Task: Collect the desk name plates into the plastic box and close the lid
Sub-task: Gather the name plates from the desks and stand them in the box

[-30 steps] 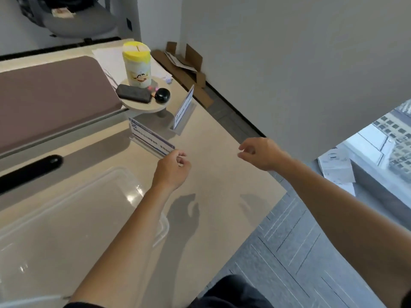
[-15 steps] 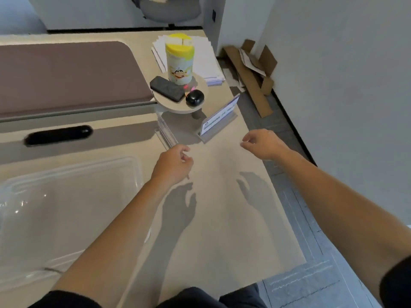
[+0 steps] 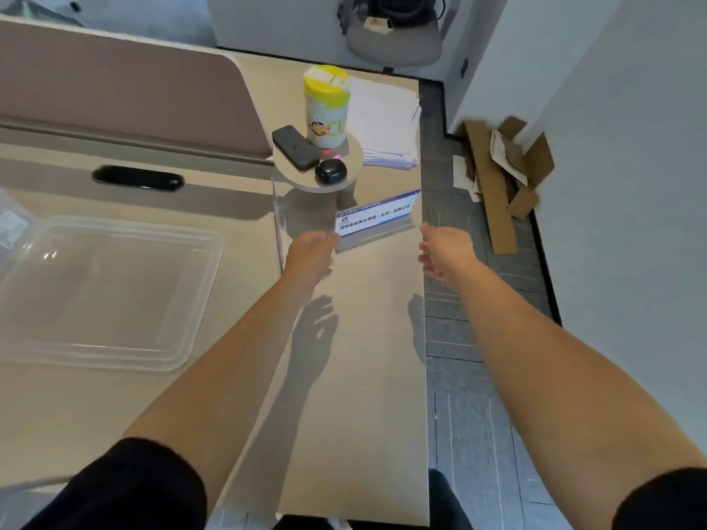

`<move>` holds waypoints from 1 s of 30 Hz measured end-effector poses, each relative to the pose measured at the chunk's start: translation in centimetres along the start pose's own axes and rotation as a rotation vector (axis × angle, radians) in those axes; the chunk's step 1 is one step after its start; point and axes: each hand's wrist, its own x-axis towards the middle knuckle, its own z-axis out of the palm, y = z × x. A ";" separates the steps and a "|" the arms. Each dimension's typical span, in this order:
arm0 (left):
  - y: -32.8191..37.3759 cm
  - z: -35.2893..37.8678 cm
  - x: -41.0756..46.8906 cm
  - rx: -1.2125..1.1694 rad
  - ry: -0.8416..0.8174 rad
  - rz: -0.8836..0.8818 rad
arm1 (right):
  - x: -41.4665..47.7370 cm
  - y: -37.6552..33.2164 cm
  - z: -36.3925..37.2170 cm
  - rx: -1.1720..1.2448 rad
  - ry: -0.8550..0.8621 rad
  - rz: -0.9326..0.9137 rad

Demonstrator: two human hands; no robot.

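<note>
A desk name plate point(image 3: 377, 218) with a white and blue card stands near the desk's right edge. My left hand point(image 3: 310, 256) is at its left end, fingers apart, with nothing seen in them. My right hand point(image 3: 443, 250) hovers open just off its right end, over the desk edge. A second, clear name plate point(image 3: 278, 223) stands edge-on right beside my left hand. The clear plastic box point(image 3: 214, 262) lies on the desk to the left.
A round shelf point(image 3: 354, 174) behind the plates holds a yellow-lidded canister point(image 3: 326, 105), a phone point(image 3: 295, 147) and a black case point(image 3: 331, 172). A paper stack point(image 3: 386, 124) lies at the back right. Cardboard scraps point(image 3: 501, 177) lie on the floor.
My left hand has moved forward past the edge-on plate to the left end of the card plate. My right hand has moved toward its right end. The view has swung.
</note>
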 end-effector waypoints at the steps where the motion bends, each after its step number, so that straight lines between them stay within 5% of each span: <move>1: -0.3 0.9 0.5 -0.012 0.026 -0.007 | 0.6 -0.1 -0.1 0.028 0.003 0.011; 15: -2.2 10.7 9.3 0.053 0.407 -0.070 | 17.3 -1.6 -0.2 -0.005 -0.313 -0.165; 22: -2.4 14.2 11.2 -0.293 0.567 -0.072 | 20.5 1.0 1.9 -0.052 -0.442 -0.236; 30: -2.4 14.4 8.4 -0.405 0.606 -0.028 | 18.6 1.1 2.3 0.097 -0.421 -0.250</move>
